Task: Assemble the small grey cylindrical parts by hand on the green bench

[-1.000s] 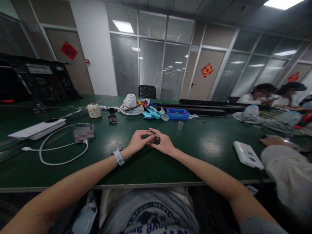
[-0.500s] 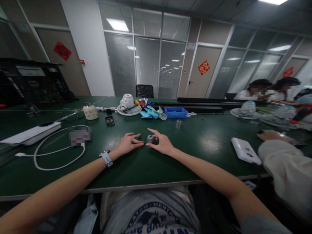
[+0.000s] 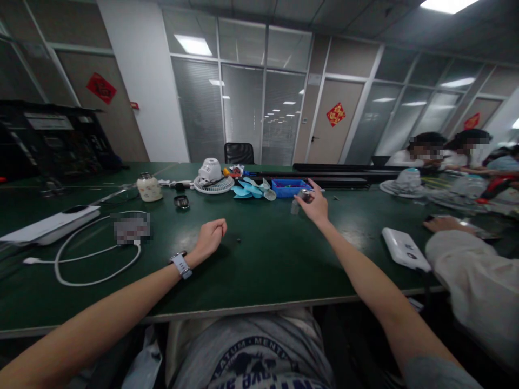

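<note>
My right hand [image 3: 315, 206] is reached out over the table with a small grey metal cylinder [image 3: 304, 194], like a small motor, pinched between thumb and fingers. Just below and behind it, partly covered by the hand, a second metal cylinder [image 3: 294, 208] stands upright on the table. My left hand [image 3: 211, 237] rests on the green tabletop, its fingers curled into a loose fist; I see nothing in it. A tiny dark piece [image 3: 239, 240] lies to its right, too small to make out.
A blue basket [image 3: 286, 188], light-blue fan blades [image 3: 249, 189] and a white fan part [image 3: 211, 174] sit farther back. At left are a patterned jar [image 3: 148, 187] and a white cable [image 3: 60, 270]. A white power bank [image 3: 405, 249] lies near another person's sleeve [image 3: 462, 259].
My right hand has carried the metal cylinder from the front middle to the back right, beside the other cylinder. My left hand has drawn back slightly and curled; the tiny dark piece now shows.
</note>
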Demonstrator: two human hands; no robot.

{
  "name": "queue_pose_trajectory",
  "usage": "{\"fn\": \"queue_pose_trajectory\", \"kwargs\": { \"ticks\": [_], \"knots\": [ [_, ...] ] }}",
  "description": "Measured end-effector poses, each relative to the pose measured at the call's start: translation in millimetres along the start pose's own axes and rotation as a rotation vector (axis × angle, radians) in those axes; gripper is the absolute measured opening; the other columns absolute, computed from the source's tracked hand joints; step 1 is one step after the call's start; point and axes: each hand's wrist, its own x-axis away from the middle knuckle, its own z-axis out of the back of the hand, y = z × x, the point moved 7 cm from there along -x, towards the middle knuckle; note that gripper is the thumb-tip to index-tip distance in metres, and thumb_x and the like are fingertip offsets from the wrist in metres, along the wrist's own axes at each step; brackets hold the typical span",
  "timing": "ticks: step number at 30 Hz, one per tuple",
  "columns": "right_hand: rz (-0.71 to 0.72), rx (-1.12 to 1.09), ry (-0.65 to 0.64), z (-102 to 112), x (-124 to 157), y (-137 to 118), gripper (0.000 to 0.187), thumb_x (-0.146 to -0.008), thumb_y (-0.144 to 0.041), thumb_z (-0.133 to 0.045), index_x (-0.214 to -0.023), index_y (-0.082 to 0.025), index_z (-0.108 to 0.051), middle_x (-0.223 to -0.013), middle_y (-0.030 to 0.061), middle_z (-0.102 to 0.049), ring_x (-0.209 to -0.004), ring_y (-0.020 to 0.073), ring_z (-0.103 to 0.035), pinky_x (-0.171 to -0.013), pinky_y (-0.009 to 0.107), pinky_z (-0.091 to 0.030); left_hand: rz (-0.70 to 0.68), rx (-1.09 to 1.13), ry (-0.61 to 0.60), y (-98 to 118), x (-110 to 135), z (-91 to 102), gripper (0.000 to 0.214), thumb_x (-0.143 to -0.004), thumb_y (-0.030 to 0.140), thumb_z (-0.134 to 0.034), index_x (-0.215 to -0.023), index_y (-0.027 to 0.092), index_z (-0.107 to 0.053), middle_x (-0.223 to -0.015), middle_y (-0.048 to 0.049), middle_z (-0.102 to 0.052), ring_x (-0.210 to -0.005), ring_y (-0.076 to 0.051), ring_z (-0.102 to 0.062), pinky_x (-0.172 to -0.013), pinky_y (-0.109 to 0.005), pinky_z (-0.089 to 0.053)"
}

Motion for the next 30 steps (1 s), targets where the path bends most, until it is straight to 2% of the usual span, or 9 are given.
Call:
{"fn": "queue_pose_trajectory", "kwargs": {
  "ticks": [2,5,10,13,16,18,22,25,30],
  "knots": [
    [-0.082,0.141,0.031,9,-11,42,0.077,-0.078,-0.044,-0.065,-0.145,-0.021,-0.034,-0.101,0.0092,-0.072,-0.090,0.0264,-0.068,-0.083,0.038,-0.050,-0.011,-0.029,-0.025,1,1,-3.6,0.016,-0.066,0.019,-0.035,-0.052,0.022,-0.042,-0.049,0.0018,-0.043,-0.053,-0.016,-0.045,-0.056,-0.027,-0.032],
    [-0.144,0.259,-0.055,1,-12,87,0.078,-0.076,-0.044,-0.066,-0.143,-0.019,-0.035,-0.102,0.0100,-0.072,-0.094,0.0275,-0.067,-0.084,0.038,-0.048,-0.009,-0.046,-0.034,2,0,-5.2,0.015,-0.065,0.020,-0.035,-0.051,0.022,-0.040,-0.049,0.0017,-0.043,-0.052,-0.016,-0.044,-0.055,-0.027,-0.031],
    [-0.174,0.366,-0.188,-19,-4,100,0.075,-0.077,-0.044,-0.064,-0.141,-0.018,-0.035,-0.107,0.0121,-0.070,-0.100,0.0285,-0.064,-0.089,0.041,-0.043,0.004,-0.074,-0.020,1,0,-3.3,0.016,-0.065,0.020,-0.034,-0.051,0.022,-0.039,-0.049,0.0019,-0.042,-0.052,-0.016,-0.044,-0.055,-0.027,-0.031],
    [-0.128,0.445,-0.069,-9,-3,71,0.084,-0.075,-0.043,-0.067,-0.144,-0.013,-0.030,-0.121,0.0191,-0.062,-0.113,0.0323,-0.057,-0.097,0.046,-0.035,0.009,-0.093,-0.014,2,1,-2.8,0.015,-0.065,0.019,-0.034,-0.051,0.022,-0.039,-0.048,0.0019,-0.042,-0.052,-0.015,-0.044,-0.056,-0.027,-0.031],
    [0.082,0.367,0.058,-4,9,6,0.078,-0.081,-0.042,-0.061,-0.145,-0.013,-0.029,-0.139,0.0209,-0.047,-0.128,0.0317,-0.043,-0.103,0.047,-0.027,0.026,-0.120,-0.011,2,0,-3.3,0.015,-0.065,0.019,-0.034,-0.051,0.022,-0.040,-0.048,0.0019,-0.043,-0.052,-0.016,-0.045,-0.056,-0.027,-0.030],
    [0.271,0.241,-0.062,-20,30,-45,0.062,-0.088,-0.044,-0.053,-0.142,-0.020,-0.038,-0.144,0.0155,-0.044,-0.132,0.0291,-0.040,-0.106,0.047,-0.026,0.031,-0.150,-0.013,1,0,-4.1,0.015,-0.065,0.019,-0.035,-0.051,0.021,-0.042,-0.049,0.0018,-0.044,-0.052,-0.016,-0.045,-0.056,-0.027,-0.030],
    [0.626,-0.001,-0.542,-73,101,-132,0.043,-0.092,-0.046,-0.049,-0.132,-0.030,-0.054,-0.141,0.0067,-0.050,-0.136,0.0245,-0.038,-0.107,0.046,-0.028,0.023,-0.183,0.002,3,0,-3.3,0.016,-0.065,0.019,-0.036,-0.050,0.021,-0.044,-0.049,0.0014,-0.046,-0.053,-0.016,-0.046,-0.056,-0.027,-0.029],
    [0.687,-0.064,-0.698,-100,134,-154,0.030,-0.093,-0.037,-0.052,-0.119,-0.028,-0.065,-0.126,0.0057,-0.063,-0.130,0.0236,-0.047,-0.105,0.045,-0.032,0.026,-0.189,0.007,4,0,-2.6,0.017,-0.065,0.019,-0.037,-0.050,0.021,-0.045,-0.049,0.0014,-0.046,-0.052,-0.015,-0.045,-0.056,-0.027,-0.028],
    [0.626,-0.087,-0.645,-106,125,-147,0.018,-0.088,-0.024,-0.062,-0.102,-0.029,-0.073,-0.102,0.0019,-0.074,-0.106,0.0181,-0.065,-0.099,0.037,-0.039,0.013,-0.221,-0.018,3,0,-4.7,0.017,-0.066,0.018,-0.036,-0.051,0.021,-0.044,-0.049,0.0016,-0.047,-0.053,-0.015,-0.045,-0.056,-0.026,-0.028]
  ]
}}
